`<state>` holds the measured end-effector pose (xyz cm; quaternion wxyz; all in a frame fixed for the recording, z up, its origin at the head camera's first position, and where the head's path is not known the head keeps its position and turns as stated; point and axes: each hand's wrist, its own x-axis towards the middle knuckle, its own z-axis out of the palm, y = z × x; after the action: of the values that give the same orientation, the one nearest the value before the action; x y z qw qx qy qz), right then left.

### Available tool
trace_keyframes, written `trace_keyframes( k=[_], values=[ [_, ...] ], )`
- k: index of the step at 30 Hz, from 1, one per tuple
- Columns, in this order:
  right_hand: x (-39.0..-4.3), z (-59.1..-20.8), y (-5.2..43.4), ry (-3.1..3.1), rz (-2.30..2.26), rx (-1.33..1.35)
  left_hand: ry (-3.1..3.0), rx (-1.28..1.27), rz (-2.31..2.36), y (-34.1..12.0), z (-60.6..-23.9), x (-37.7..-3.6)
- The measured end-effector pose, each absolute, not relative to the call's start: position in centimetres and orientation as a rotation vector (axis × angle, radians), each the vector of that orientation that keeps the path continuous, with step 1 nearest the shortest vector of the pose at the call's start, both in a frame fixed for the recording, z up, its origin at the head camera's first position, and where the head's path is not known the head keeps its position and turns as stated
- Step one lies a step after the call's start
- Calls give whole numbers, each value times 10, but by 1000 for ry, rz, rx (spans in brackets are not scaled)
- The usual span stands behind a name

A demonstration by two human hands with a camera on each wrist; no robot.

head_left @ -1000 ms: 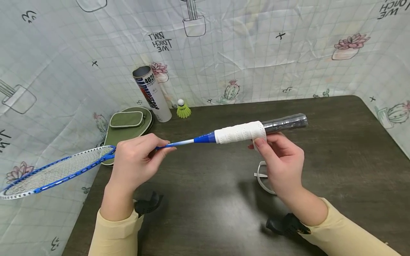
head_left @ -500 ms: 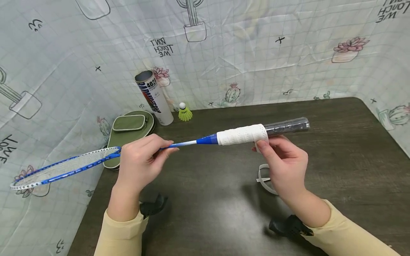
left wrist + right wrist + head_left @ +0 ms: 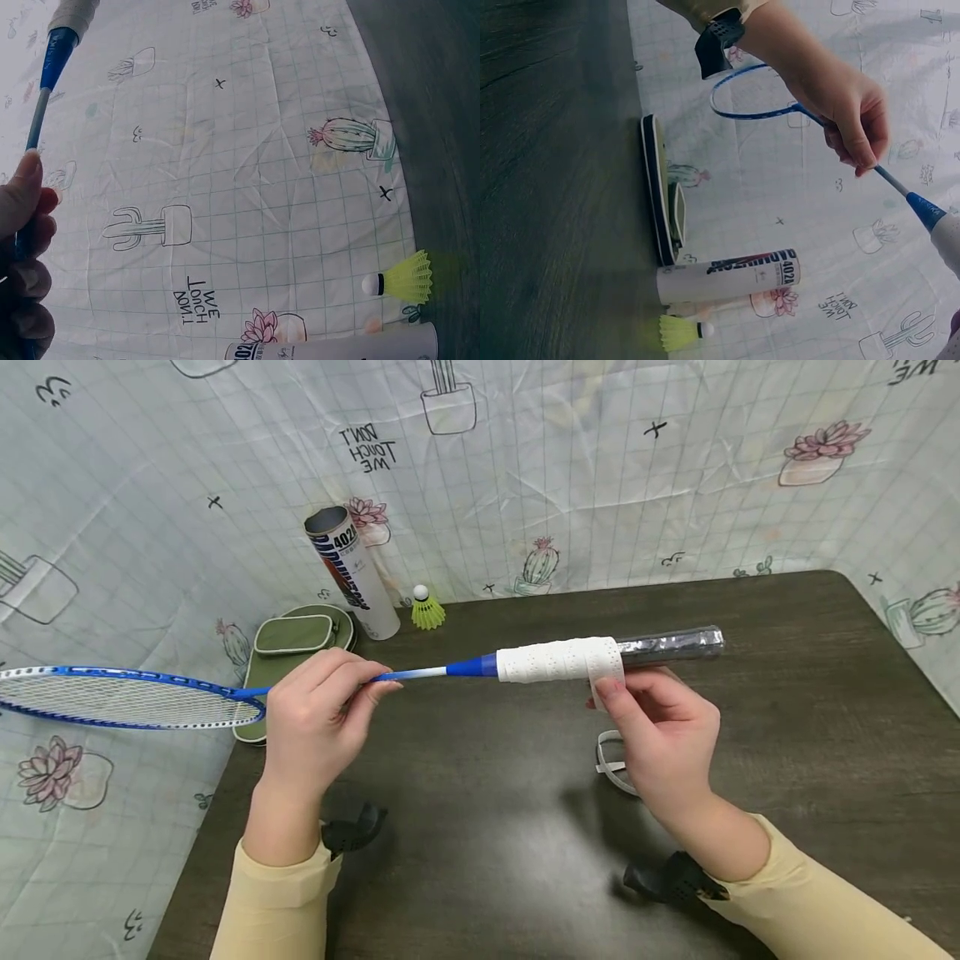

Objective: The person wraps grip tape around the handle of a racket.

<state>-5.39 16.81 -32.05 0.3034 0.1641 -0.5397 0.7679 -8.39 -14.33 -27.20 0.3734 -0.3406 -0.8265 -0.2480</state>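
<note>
A dark wooden table stands against a wrinkled cloth backdrop printed with cacti and flowers. Above the table's left half a blue badminton racket is held level in the air, its strung head reaching out past the left edge and its handle pointing toward the right edge. White grip tape covers the near part of the handle; the far end of the handle is bare and dark. At the table's back left corner lies a green racket case, with a tall shuttlecock tube standing just beside it and a yellow shuttlecock next to the tube along the back edge. The left hand pinches the thin shaft between thumb and curled fingers, close to the racket head. The right hand sits under the handle, thumb and fingers pinching the tape at the end of the wrapped part. A loose strip of the tape hangs below that hand.
</note>
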Motion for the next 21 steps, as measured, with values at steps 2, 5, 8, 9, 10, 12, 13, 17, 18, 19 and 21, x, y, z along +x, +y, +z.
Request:
trace_keyframes(
  k=[2, 5, 8, 9, 10, 12, 13, 17, 18, 19, 21],
  values=[
    [-55, -321, 168, -1422, 2047, 443, -2110, -905, -616, -145, -272, -84],
    [-55, -321, 168, -1407, 2054, 458, -2077, -955, -604, -146, -272, -86],
    [-55, -323, 168, -1390, 2048, 467, -2061, -982, -602, -147, -273, -87],
    [-55, -323, 168, -1396, 2035, 465, -2065, -980, -599, -147, -274, -87],
    [-55, -324, 168, -1408, 2020, 458, -2072, -977, -596, -148, -274, -87],
    [-55, -326, 168, -1422, 2002, 451, -2091, -971, -591, -149, -275, -87],
    [-55, -326, 168, -1427, 1998, 448, -2098, -968, -591, -149, -276, -87],
    [-55, -328, 168, -1440, 1997, 446, -2111, -965, -588, -150, -277, -87],
    [-55, -328, 168, -1443, 1997, 447, -2108, -966, -588, -150, -276, -87],
    [-56, -328, 168, -1442, 1999, 450, -2102, -967, -589, -150, -276, -87],
    [-56, -327, 168, -1430, 2011, 457, -2090, -972, -597, -150, -275, -88]
  ],
)
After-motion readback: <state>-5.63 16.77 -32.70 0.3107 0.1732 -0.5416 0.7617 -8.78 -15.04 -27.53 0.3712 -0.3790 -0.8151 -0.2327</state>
